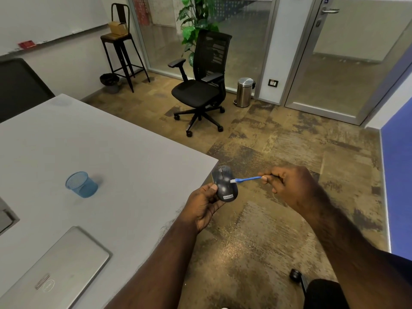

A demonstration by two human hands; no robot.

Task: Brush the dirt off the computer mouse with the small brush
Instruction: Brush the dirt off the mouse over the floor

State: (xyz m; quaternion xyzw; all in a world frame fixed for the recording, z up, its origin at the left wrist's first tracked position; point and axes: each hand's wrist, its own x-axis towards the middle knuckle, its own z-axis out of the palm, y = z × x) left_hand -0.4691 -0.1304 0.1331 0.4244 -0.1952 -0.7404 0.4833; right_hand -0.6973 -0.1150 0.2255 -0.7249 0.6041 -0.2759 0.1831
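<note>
My left hand point(204, 207) grips a dark grey computer mouse point(224, 184) with pale specks on its top, held in the air just past the corner of the grey table point(124, 157). My right hand point(287, 186) pinches the end of a small blue brush point(247, 179). The brush's white bristle tip touches the right side of the mouse's back. The mouse's label end points toward me, its wheel end away.
A blue mesh cup point(81, 184) stands on the table to the left, and a closed silver laptop point(53, 273) lies near me. A black office chair point(200, 85), a steel bin point(244, 92) and a tall stool point(121, 45) stand on the patterned floor beyond.
</note>
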